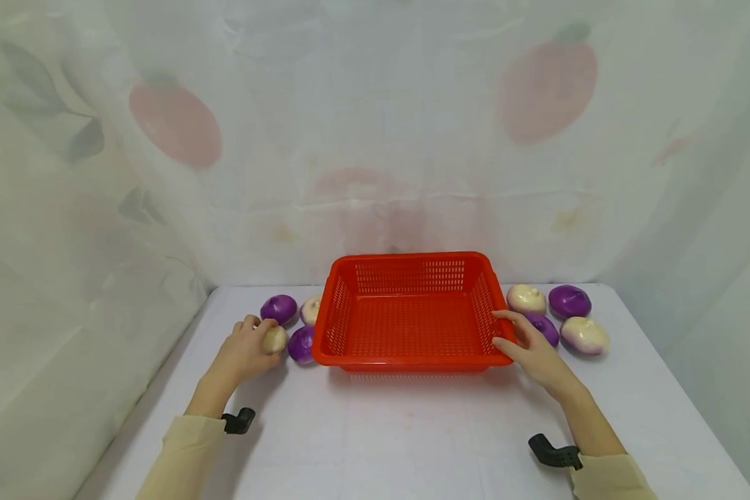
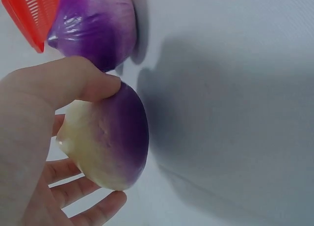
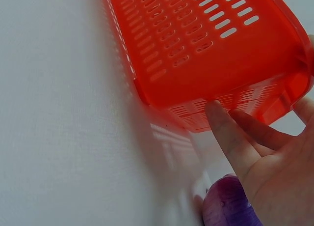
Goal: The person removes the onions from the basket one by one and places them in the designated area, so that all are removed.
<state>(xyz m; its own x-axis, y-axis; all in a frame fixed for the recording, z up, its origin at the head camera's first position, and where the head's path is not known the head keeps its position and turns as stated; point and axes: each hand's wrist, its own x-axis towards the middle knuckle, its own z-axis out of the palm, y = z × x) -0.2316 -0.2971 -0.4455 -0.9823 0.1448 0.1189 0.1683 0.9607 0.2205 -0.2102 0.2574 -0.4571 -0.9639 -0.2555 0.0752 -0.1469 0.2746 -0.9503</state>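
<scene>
My left hand (image 1: 245, 353) holds a cream-and-purple turnip (image 2: 110, 137) at the left side, thumb on one side and fingers around the other. Right beside it in the left wrist view is a glossy purple turnip (image 2: 98, 27). A red slotted plastic basket (image 1: 406, 360) stands at the back centre with its inside bare. On the basket's right side my right hand (image 1: 537, 357) grips the rim, some fingertips reaching over it. Seen from the right wrist, fingers (image 3: 226, 130) lie against the basket's slotted wall.
Left of the basket lie two purple turnips (image 1: 279, 309) and a cream one (image 1: 310, 310), partly hidden by it. On its right sit several more, purple (image 1: 570, 301) and cream (image 1: 585, 336). A white cloth covers the table (image 1: 406, 437), and a printed curtain (image 1: 406, 139) hangs behind.
</scene>
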